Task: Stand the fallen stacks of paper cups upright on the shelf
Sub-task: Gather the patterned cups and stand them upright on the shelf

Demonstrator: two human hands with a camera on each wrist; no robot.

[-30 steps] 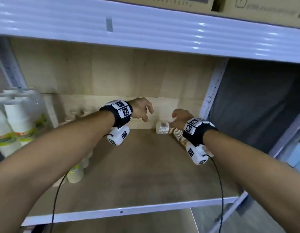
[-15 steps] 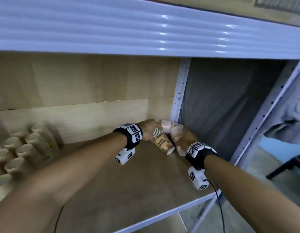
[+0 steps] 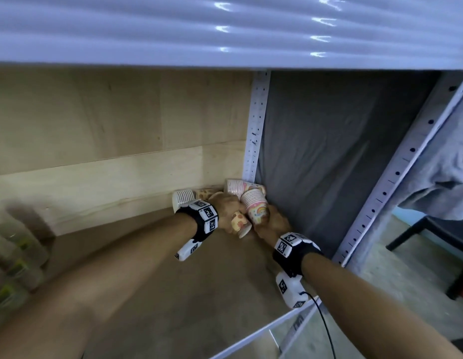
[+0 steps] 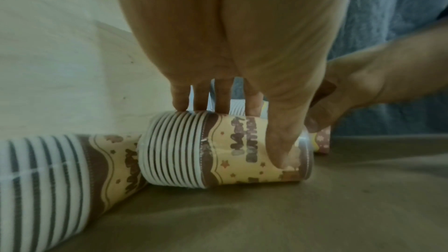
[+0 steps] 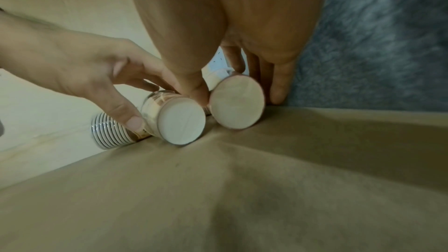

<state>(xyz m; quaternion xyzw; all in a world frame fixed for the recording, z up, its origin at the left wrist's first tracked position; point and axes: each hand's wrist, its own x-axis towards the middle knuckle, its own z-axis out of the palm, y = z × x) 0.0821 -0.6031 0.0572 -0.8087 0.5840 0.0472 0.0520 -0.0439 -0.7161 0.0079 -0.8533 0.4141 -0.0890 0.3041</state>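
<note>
In the shelf's [image 3: 152, 294] back right corner, my left hand [image 3: 229, 211] now curls its fingers round a brown cup stack [image 4: 242, 148], my right hand [image 3: 273, 224] round a rainbow stack [image 3: 255, 208]; a second ago both hands held nothing, so righting can begin.

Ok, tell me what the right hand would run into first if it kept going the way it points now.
Probably the grey fabric side panel in the back corner. The right hand, gripping the pink rainbow cup stack, points down into that corner, fingertips apparently close to the panel and shelf board. Depth is unclear.
</note>
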